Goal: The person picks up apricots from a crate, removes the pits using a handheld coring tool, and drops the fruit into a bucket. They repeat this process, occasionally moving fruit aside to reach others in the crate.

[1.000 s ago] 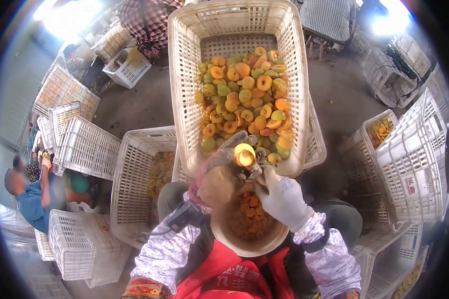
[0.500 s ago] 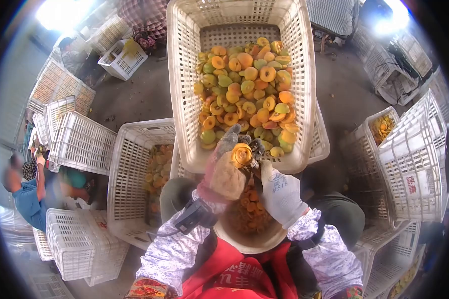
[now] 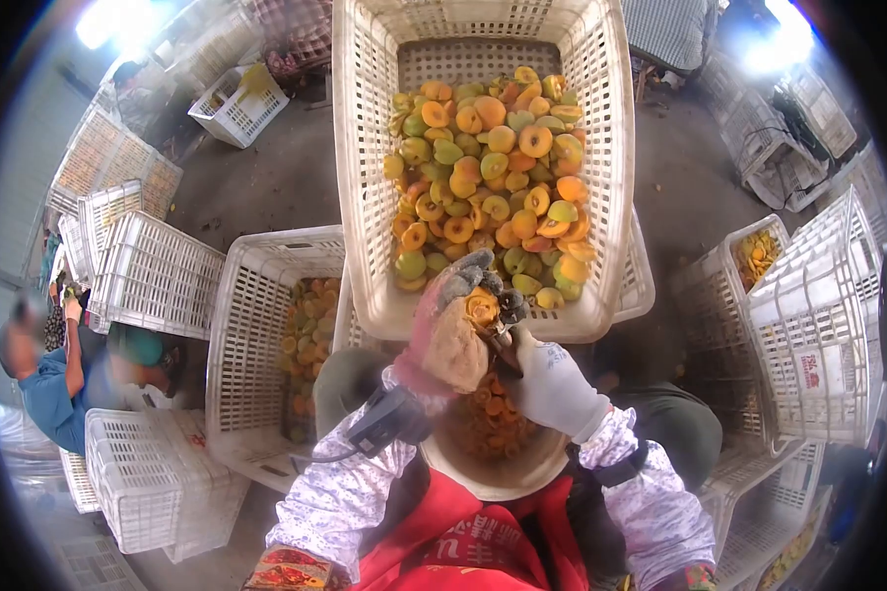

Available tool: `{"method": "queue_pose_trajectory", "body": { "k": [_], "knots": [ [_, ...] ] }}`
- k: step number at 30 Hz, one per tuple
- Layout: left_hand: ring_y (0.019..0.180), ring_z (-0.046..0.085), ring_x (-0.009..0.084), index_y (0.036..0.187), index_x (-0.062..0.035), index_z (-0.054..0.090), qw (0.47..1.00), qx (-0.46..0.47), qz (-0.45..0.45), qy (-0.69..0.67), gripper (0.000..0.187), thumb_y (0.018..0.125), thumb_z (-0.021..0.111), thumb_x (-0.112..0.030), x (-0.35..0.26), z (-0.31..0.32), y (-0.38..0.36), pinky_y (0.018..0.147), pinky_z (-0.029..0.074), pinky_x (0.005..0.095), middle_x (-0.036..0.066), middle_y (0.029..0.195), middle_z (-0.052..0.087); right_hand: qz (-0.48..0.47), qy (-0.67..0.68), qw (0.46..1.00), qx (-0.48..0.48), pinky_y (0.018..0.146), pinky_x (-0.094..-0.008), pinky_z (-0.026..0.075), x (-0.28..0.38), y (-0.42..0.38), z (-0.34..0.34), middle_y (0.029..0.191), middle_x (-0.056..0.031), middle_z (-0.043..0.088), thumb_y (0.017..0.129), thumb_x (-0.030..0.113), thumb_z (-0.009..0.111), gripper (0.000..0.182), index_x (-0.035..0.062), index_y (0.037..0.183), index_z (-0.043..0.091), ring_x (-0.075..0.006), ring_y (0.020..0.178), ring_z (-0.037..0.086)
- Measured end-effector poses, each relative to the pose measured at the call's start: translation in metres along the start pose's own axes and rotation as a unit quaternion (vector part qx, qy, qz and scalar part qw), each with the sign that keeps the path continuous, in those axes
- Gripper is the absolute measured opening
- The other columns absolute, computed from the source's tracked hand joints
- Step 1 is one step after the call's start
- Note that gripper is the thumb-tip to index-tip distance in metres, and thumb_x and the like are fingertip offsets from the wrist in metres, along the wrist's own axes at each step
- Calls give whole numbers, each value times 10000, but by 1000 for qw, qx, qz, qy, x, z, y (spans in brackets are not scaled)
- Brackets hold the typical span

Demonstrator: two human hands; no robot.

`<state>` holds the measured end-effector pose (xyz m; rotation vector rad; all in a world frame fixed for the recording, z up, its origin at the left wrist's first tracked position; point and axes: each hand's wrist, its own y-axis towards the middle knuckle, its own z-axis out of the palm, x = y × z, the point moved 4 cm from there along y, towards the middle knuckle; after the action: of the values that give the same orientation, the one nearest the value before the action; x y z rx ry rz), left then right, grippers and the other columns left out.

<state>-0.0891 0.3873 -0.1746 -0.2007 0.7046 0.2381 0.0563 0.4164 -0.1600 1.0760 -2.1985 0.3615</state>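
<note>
My left hand point(image 3: 455, 330), in a stained pink and grey glove with a tan patch, is closed around an orange-yellow apricot point(image 3: 480, 307). Its cut, ragged face is turned up. In a white glove, my right hand point(image 3: 557, 379) grips a small dark metal tool point(image 3: 506, 347) whose tip is against or close beside the fruit; its exact shape is partly hidden. Both hands meet over the near rim of a white slatted crate point(image 3: 350, 177) holding many halved apricots point(image 3: 493, 163). Below them, between my knees, a pale bucket point(image 3: 498, 483) contains orange fruit pieces point(image 3: 498, 419).
Another white crate point(image 3: 229, 374) with fruit stands on the left. Stacked crates point(image 3: 803, 364) rise on the right, and more crates point(image 3: 158, 281) line the left side. A person in a blue shirt point(image 3: 54, 399) sits at far left.
My right hand has turned and shifted slightly, showing more of the tool. The apricot sits a little differently in my left hand, its face more torn. The view has shifted slightly.
</note>
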Motion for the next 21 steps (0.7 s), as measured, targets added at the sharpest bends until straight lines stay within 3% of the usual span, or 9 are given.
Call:
{"method": "queue_pose_trajectory", "body": {
  "k": [4,6,7,9,12,14,15,17,21],
  "knots": [
    [932,651,327,1350,-24,456,1000,5,8,23,469,961,534,-275,5,-5,2,857,537,490,96,999,618,-17,109,993,47,674,-462,465,0,5,-5,836,-238,625,825,82,629,301,-41,1068,501,-418,799,611],
    [910,651,336,1333,-27,466,964,-8,63,257,459,961,531,-287,9,-23,11,809,543,482,94,992,613,-71,129,989,23,682,-461,464,1,3,-3,837,-236,622,828,74,625,259,-38,1033,513,-424,804,606],
    [910,651,336,1333,-27,466,964,-7,61,257,459,961,531,-287,10,-25,12,809,543,482,94,992,613,-63,148,987,16,689,-456,465,-3,1,-1,833,-233,621,827,73,624,239,-34,1016,523,-430,812,602],
    [893,650,342,1318,-23,472,998,-1,-61,35,457,960,531,-301,11,-12,11,770,543,471,86,979,606,-57,166,984,9,695,-451,467,-5,1,2,829,-230,619,827,71,623,219,-29,999,533,-436,819,598],
    [874,646,339,1312,-16,471,993,-35,-109,41,454,961,526,-300,1,7,4,730,550,452,83,961,597,-24,74,996,40,687,-429,468,1,1,2,819,-212,620,842,70,599,195,-27,999,536,-413,783,606],
    [861,647,329,1311,-15,472,998,-5,-64,23,453,962,525,-298,3,10,7,720,554,442,82,954,593,114,325,928,141,683,-424,472,1,5,-3,813,-194,628,859,81,578,185,-27,1006,547,-381,736,611],
    [848,647,319,1310,-13,472,1000,25,-14,7,451,962,524,-297,1,12,9,709,559,432,81,948,590,112,323,929,143,683,-424,472,-2,4,-1,813,-194,628,859,81,578,185,-27,1006,547,-381,736,611],
    [837,647,311,1308,-11,475,999,32,12,-3,446,960,528,-285,3,12,9,713,562,429,81,944,588,-146,99,984,-11,705,-409,478,11,1,-12,828,-183,634,861,87,575,192,-23,1017,555,-350,747,612],
    [818,650,296,1304,3,481,998,16,5,61,436,955,534,-253,-2,18,7,749,564,441,82,932,587,-5,180,976,125,769,-408,474,2,0,-4,889,-203,637,836,76,591,215,-20,1026,561,-369,842,609]
  ]
}}
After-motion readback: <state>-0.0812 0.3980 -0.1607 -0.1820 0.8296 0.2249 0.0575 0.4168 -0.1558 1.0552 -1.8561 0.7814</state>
